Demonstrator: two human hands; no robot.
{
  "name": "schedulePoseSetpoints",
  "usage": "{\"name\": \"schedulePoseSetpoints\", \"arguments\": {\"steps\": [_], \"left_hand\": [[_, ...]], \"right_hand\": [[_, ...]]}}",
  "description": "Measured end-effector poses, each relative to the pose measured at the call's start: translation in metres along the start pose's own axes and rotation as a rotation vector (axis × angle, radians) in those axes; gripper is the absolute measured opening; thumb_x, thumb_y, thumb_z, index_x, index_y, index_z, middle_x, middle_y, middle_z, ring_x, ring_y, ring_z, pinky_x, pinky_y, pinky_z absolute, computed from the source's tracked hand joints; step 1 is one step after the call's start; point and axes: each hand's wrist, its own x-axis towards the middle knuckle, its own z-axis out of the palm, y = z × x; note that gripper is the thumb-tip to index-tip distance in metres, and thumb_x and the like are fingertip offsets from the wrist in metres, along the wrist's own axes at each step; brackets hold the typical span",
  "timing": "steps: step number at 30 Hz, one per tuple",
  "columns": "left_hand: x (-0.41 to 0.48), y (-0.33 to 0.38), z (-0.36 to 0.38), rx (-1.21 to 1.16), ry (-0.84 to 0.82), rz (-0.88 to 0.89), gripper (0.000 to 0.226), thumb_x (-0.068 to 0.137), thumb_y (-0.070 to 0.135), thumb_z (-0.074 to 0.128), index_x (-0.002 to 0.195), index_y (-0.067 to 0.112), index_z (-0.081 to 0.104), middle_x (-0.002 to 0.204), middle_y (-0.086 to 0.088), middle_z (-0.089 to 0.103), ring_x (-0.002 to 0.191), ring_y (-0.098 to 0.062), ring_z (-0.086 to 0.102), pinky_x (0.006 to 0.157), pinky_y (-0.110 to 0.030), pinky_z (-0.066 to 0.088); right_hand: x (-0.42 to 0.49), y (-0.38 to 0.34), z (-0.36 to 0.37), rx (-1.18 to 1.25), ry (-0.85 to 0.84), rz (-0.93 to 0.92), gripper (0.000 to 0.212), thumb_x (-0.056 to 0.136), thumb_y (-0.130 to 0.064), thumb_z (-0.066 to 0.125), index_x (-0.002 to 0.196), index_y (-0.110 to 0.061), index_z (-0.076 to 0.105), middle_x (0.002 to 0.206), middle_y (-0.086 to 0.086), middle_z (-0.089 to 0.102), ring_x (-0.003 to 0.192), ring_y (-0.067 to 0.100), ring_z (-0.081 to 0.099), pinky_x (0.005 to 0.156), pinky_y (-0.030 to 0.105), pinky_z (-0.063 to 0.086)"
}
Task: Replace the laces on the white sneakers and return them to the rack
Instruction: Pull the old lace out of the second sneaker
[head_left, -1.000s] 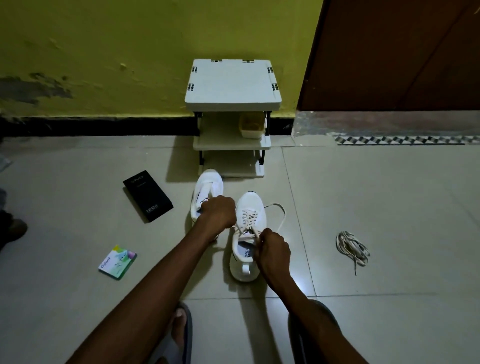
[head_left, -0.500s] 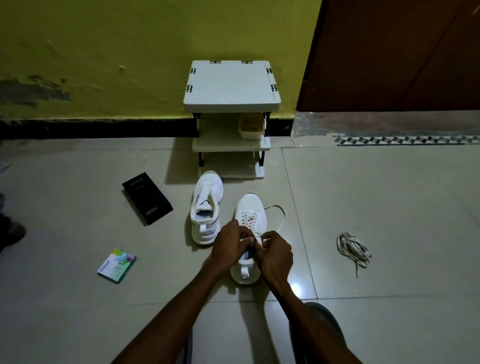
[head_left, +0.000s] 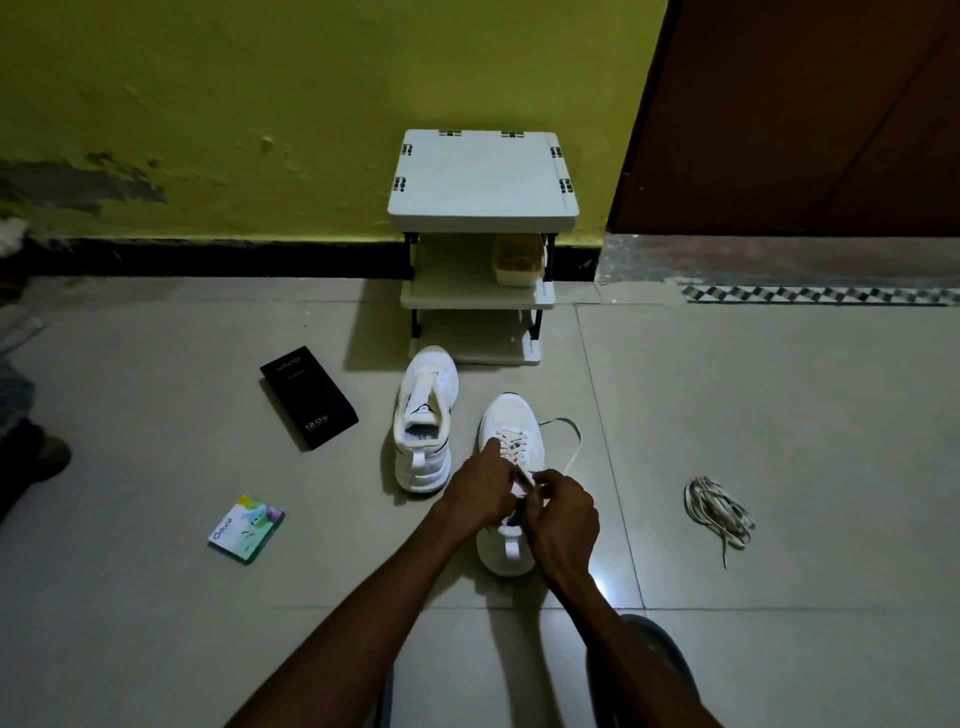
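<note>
Two bare hands meet over one white sneaker on a tiled floor. The left hand (head_left: 480, 491) and the right hand (head_left: 563, 512) are close together, knuckles almost touching, fingers curled. Between them they pinch a white lace (head_left: 574, 441) just above the shoe's tongue. One free loop of that lace curves out to the right of the shoe and lies on the tile.

The laced sneaker (head_left: 511, 421) points away from the person, its heel towards the camera and partly hidden by the hands. Just beside it on the left stands the second sneaker (head_left: 423, 415). It has no lace, and its tongue is pulled open. That makes two white sneakers in all, both on the floor in front of the rack.

The rack (head_left: 483, 176) is white with three tiers, set against a yellow-green wall (head_left: 260, 78). One pale tub (head_left: 517, 260) sits on its middle shelf.

Well to the right of the hands lies one loose bundle of laces (head_left: 719, 512). To the left lie two flat items: one black phone box (head_left: 309, 397) and, nearer the person, one small Odonil packet (head_left: 247, 527). A brown door (head_left: 805, 104) fills the upper right.
</note>
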Motion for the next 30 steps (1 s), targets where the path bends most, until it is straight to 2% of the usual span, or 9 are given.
{"name": "schedulePoseSetpoints", "arguments": {"steps": [4, 6, 8, 12, 15, 19, 23, 28, 30], "left_hand": [[-0.004, 0.005, -0.040, -0.356, 0.128, -0.101, 0.011, 0.082, 0.017, 0.067, 0.073, 0.013, 0.069, 0.087, -0.010, 0.065, 0.088, -0.026, 0.065, 0.071, -0.026, 0.044], [-0.004, 0.003, -0.056, -0.491, 0.449, -0.249, 0.009, 0.087, 0.015, 0.063, 0.092, 0.010, 0.069, 0.100, -0.010, 0.066, 0.094, -0.024, 0.062, 0.079, -0.027, 0.044], [-0.007, 0.003, -0.061, -0.290, 0.632, -0.338, 0.029, 0.089, 0.019, 0.062, 0.116, 0.010, 0.058, 0.118, -0.012, 0.053, 0.105, -0.028, 0.055, 0.088, -0.036, 0.045], [-0.010, 0.003, -0.040, -0.045, 0.469, -0.251, 0.057, 0.087, 0.027, 0.066, 0.135, 0.010, 0.039, 0.134, -0.014, 0.041, 0.116, -0.033, 0.051, 0.088, -0.040, 0.046], [-0.012, 0.008, -0.008, -0.117, 0.273, -0.207, 0.066, 0.083, 0.032, 0.067, 0.136, 0.011, 0.032, 0.122, -0.014, 0.056, 0.107, -0.033, 0.061, 0.081, -0.040, 0.051], [-0.012, 0.012, 0.012, -0.154, 0.342, -0.207, 0.080, 0.090, 0.028, 0.060, 0.153, 0.013, 0.012, 0.116, -0.013, 0.063, 0.098, -0.028, 0.065, 0.077, -0.037, 0.051], [-0.002, 0.010, 0.018, -0.083, 0.269, -0.221, 0.080, 0.097, 0.031, 0.050, 0.154, 0.025, -0.006, 0.116, -0.011, 0.063, 0.095, -0.026, 0.065, 0.080, -0.036, 0.054], [0.005, -0.015, 0.002, -0.441, 0.339, -0.350, 0.089, 0.077, 0.021, 0.077, 0.145, 0.020, 0.020, 0.133, -0.018, 0.055, 0.114, -0.034, 0.059, 0.100, -0.047, 0.048], [0.004, -0.023, -0.003, -0.530, 0.301, -0.414, 0.083, 0.071, 0.016, 0.081, 0.136, 0.019, 0.029, 0.122, -0.023, 0.060, 0.106, -0.036, 0.061, 0.094, -0.047, 0.051]], "right_hand": [[0.006, 0.008, -0.009, -0.020, -0.024, -0.037, 0.012, 0.089, -0.033, 0.065, 0.091, -0.023, 0.072, 0.082, -0.004, 0.071, 0.074, 0.016, 0.068, 0.060, 0.021, 0.044], [0.009, 0.009, -0.012, -0.054, -0.040, -0.049, 0.015, 0.089, -0.039, 0.064, 0.089, -0.025, 0.071, 0.080, -0.007, 0.070, 0.072, 0.014, 0.066, 0.059, 0.023, 0.047], [0.010, 0.007, -0.014, -0.115, -0.047, -0.062, 0.015, 0.088, -0.038, 0.063, 0.088, -0.024, 0.068, 0.080, -0.006, 0.070, 0.072, 0.016, 0.067, 0.060, 0.025, 0.049], [0.015, -0.007, -0.016, -0.328, -0.116, -0.107, 0.021, 0.087, -0.039, 0.061, 0.092, -0.019, 0.062, 0.085, -0.002, 0.066, 0.077, 0.021, 0.066, 0.052, 0.022, 0.033], [0.022, -0.010, -0.015, -0.450, -0.145, -0.193, 0.032, 0.090, -0.048, 0.056, 0.098, -0.018, 0.061, 0.092, 0.000, 0.067, 0.082, 0.020, 0.067, 0.058, 0.023, 0.040], [0.031, -0.012, -0.009, -0.540, -0.260, -0.246, 0.032, 0.077, -0.043, 0.072, 0.096, -0.018, 0.065, 0.095, 0.002, 0.069, 0.083, 0.020, 0.068, 0.062, 0.023, 0.039], [0.034, -0.009, -0.009, -0.512, -0.257, -0.257, 0.021, 0.088, -0.032, 0.064, 0.097, -0.013, 0.064, 0.096, 0.005, 0.068, 0.087, 0.024, 0.067, 0.064, 0.024, 0.036], [0.038, 0.009, -0.017, -0.161, -0.152, -0.091, 0.029, 0.090, -0.026, 0.061, 0.063, -0.015, 0.057, 0.059, 0.000, 0.057, 0.053, 0.015, 0.053, 0.046, 0.018, 0.027], [0.038, 0.014, -0.014, -0.091, -0.150, -0.028, 0.036, 0.085, -0.027, 0.065, 0.055, -0.009, 0.057, 0.049, 0.001, 0.053, 0.045, 0.013, 0.048, 0.044, 0.022, 0.031]]}}
